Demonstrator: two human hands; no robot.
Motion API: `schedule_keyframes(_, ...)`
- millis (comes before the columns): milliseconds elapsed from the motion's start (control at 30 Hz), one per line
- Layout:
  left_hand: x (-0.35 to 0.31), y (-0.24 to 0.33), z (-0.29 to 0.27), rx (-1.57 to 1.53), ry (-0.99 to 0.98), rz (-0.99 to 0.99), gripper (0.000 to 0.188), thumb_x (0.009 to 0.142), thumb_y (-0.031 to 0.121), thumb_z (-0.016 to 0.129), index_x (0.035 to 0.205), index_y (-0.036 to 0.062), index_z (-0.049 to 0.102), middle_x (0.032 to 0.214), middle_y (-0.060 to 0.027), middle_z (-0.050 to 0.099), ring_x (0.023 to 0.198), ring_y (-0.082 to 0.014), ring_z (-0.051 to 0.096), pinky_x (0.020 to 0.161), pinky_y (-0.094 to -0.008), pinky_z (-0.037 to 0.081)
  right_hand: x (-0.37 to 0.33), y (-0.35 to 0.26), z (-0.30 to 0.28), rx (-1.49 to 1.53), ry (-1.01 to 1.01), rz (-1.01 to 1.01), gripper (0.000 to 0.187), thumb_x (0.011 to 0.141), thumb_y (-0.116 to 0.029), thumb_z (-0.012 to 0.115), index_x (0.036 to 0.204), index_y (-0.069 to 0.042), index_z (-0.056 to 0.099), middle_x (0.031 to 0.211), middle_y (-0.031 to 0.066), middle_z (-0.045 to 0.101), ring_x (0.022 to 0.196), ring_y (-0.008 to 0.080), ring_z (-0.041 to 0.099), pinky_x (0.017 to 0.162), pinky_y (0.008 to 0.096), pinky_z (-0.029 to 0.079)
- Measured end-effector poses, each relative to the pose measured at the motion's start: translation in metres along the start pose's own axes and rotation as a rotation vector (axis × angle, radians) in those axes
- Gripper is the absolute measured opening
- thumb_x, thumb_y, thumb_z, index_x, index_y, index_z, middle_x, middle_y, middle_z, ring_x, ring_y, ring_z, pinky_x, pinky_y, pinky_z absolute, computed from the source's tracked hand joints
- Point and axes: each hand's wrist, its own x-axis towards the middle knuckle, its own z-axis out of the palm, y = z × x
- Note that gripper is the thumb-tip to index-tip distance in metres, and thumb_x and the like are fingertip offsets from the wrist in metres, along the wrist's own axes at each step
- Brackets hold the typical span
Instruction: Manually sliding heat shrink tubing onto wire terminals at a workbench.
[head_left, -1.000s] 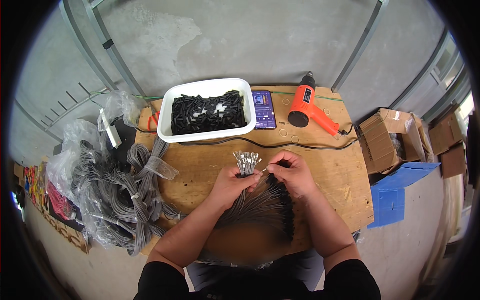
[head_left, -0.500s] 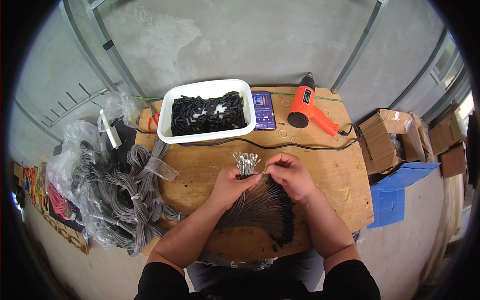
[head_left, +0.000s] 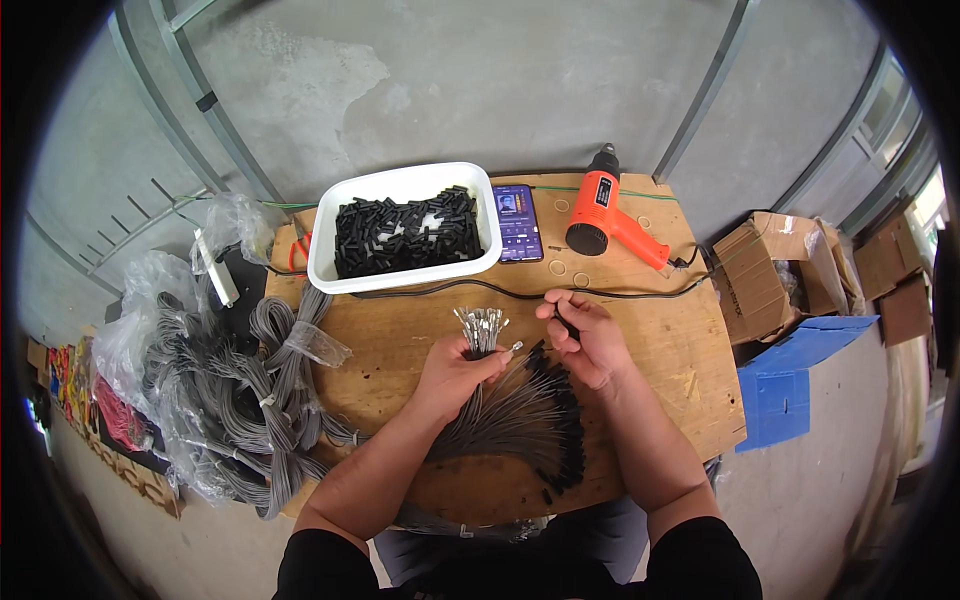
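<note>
My left hand (head_left: 452, 374) is closed around a bundle of thin grey wires, whose silvery metal terminals (head_left: 479, 325) stick up above the fist. One terminal (head_left: 516, 346) pokes out apart from the others, past the thumb. To the right of it, my right hand (head_left: 592, 345) has its fingers curled in, with a small black sleeve (head_left: 566, 322) showing in them; any more are hidden. Below, the grey wires (head_left: 495, 425) fan across the table, their other ends capped by a row of black sleeves (head_left: 570, 435).
A white tub (head_left: 330, 283) of loose black sleeves stands behind my hands. Beside it lie a phone (head_left: 519, 224) and an orange heat gun (head_left: 610, 215). A black cable (head_left: 470, 284) crosses the wooden table. Coiled grey wires (head_left: 275, 370) heap at left; cardboard boxes (head_left: 745, 285) stand right.
My right hand has come away from the single terminal by my left thumb and turned, now showing a black sleeve in its fingers. My left hand keeps its hold on the bundle.
</note>
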Motion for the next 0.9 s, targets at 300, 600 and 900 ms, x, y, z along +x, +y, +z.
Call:
schedule_keyframes(300,-0.001,-0.001,-0.001,-0.009,0.029,-0.001,0.010,0.087,0.005,0.072,0.090,-0.0034,0.069,0.076,-0.0019,0.064,0.065,-0.0072,0.056,0.060,-0.0226,0.043,-0.006,0.009,0.005,-0.320,-0.036,-0.011,0.017,0.100,-0.015,0.057,0.109,-0.001,0.062,0.084,0.0081,0.066,0.056,0.0070,0.043,0.049,0.0197,0.032)
schedule_keyframes(600,0.001,-0.003,-0.005,-0.038,0.060,0.009,0.011,0.085,0.003,0.072,0.091,-0.0044,0.068,0.078,-0.0037,0.065,0.067,-0.0086,0.057,0.062,-0.0233,0.044,-0.013,0.012,0.020,-0.459,-0.003,-0.020,0.013,0.092,-0.001,0.063,0.105,-0.001,0.068,0.090,0.0058,0.069,0.063,0.0043,0.048,0.054,0.0184,0.035)
schedule_keyframes(900,0.001,-0.003,-0.006,-0.020,0.065,0.020,0.011,0.084,0.002,0.073,0.091,-0.0042,0.068,0.077,-0.0043,0.065,0.068,-0.0097,0.058,0.063,-0.0243,0.045,-0.012,0.015,0.018,-0.542,-0.047,-0.064,0.011,0.090,-0.001,0.068,0.101,-0.002,0.066,0.085,0.0058,0.071,0.060,0.0033,0.048,0.053,0.0183,0.035)
